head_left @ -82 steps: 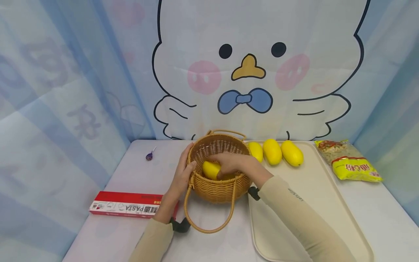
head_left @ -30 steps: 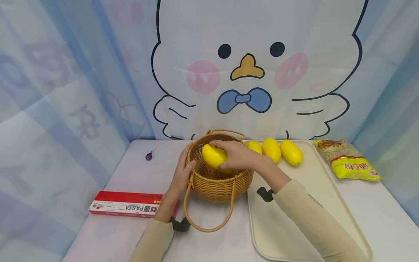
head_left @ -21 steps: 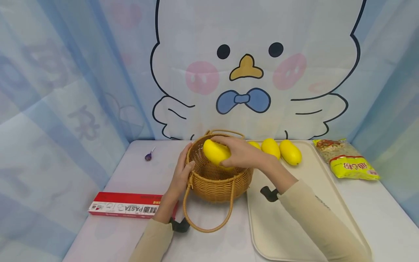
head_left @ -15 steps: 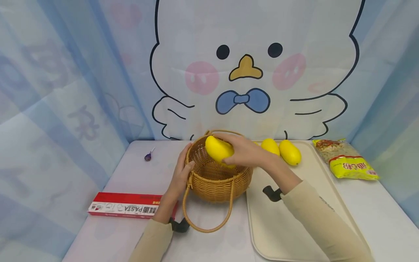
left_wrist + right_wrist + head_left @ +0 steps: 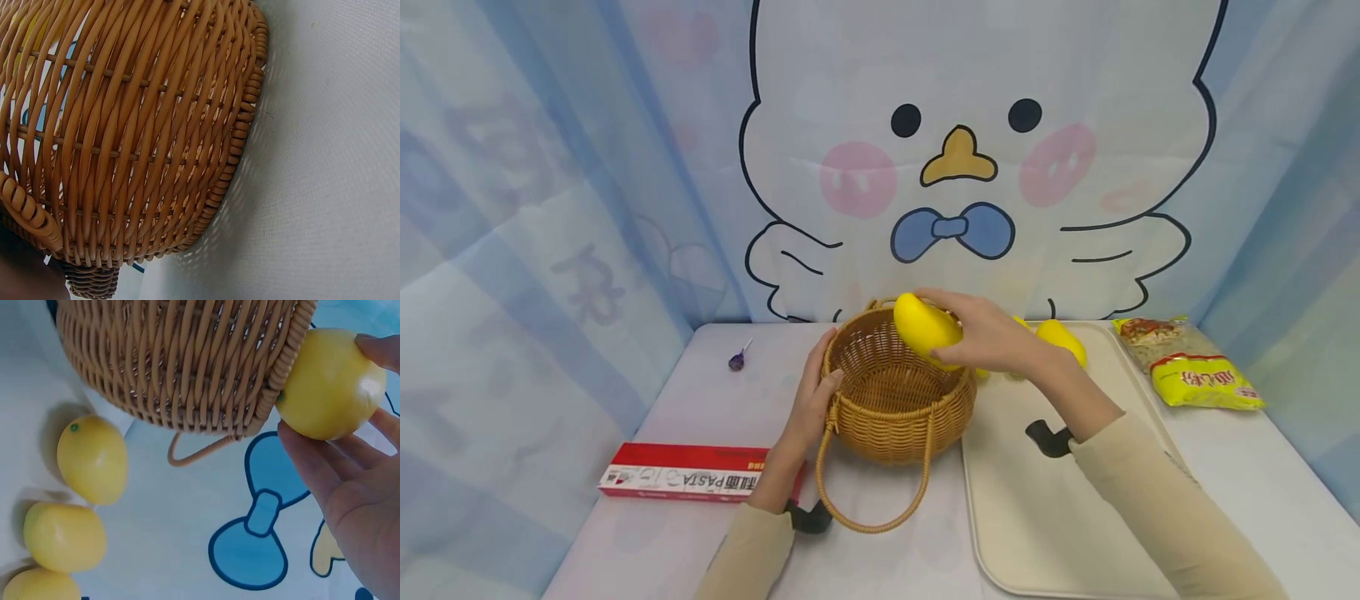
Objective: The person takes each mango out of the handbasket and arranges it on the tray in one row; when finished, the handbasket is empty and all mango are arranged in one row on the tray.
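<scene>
A round wicker basket with two loop handles stands mid-table, and nothing lies in the part of its inside that shows. My left hand grips its left rim, thumb over the edge; in the left wrist view the woven wall fills much of the frame. At the basket's right rim, my right hand holds a yellow mango above the opening. The right wrist view shows the same mango between thumb and fingers, close against the rim. Three more mangoes lie on the tray behind this hand, partly hidden.
A beige tray lies right of the basket. Beyond it is a yellow food packet. A red and white pasta box lies at left, partly behind the left forearm, with a lollipop farther back. A printed curtain hangs behind the table.
My right hand has lifted the mango from inside the basket up to its right rim, moving up and rightward. The left hand has kept its grip on the basket.
</scene>
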A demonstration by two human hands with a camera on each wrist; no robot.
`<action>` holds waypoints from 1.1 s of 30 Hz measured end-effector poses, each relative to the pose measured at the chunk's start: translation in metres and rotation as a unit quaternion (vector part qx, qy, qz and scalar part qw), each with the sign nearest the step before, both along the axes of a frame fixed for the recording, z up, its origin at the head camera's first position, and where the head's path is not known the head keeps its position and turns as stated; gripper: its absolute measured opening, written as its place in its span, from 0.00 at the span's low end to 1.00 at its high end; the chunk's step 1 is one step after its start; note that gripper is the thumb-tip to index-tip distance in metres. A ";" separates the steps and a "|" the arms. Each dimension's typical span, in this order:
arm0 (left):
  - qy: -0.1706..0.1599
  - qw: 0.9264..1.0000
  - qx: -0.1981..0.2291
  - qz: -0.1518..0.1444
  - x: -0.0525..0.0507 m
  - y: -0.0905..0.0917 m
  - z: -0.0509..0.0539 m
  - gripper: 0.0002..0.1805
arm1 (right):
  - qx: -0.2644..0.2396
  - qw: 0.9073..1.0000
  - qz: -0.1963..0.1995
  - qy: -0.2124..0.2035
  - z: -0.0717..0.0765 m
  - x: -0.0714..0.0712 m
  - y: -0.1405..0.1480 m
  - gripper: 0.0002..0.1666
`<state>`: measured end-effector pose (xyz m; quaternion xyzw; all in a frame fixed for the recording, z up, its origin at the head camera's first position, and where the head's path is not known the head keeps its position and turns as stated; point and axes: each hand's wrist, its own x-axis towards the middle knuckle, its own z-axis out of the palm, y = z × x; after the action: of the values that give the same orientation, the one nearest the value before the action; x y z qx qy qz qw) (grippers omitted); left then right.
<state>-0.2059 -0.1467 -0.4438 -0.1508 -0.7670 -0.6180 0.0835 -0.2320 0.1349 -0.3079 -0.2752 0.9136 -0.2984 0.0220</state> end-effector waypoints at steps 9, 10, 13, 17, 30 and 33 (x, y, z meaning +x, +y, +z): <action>0.016 1.000 0.005 0.002 0.001 0.001 -0.001 0.34 | 0.013 1.000 -0.015 0.025 0.005 -0.001 0.016 0.49; 0.016 1.000 0.006 0.002 0.001 0.001 -0.001 0.34 | 0.015 0.999 -0.020 0.027 0.006 -0.001 0.018 0.49; 0.016 1.000 0.007 0.001 0.001 0.000 -0.001 0.33 | 0.022 0.999 -0.037 0.024 0.006 -0.003 0.025 0.49; 0.010 1.000 0.009 -0.006 0.001 0.000 0.000 0.33 | 0.036 0.998 -0.055 0.017 0.006 -0.004 0.036 0.49; -0.008 1.000 0.007 -0.016 0.023 0.005 0.035 0.35 | 0.079 0.993 -0.093 0.002 -0.003 -0.014 0.079 0.49; -0.004 1.000 0.007 -0.019 0.023 0.005 0.035 0.34 | 0.089 0.991 -0.096 -0.006 -0.005 -0.014 0.090 0.48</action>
<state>-0.1832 -0.1414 -0.4087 -0.1621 -0.7598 -0.6257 0.0697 -0.2464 0.2249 -0.3126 -0.1813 0.9587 -0.2178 0.0230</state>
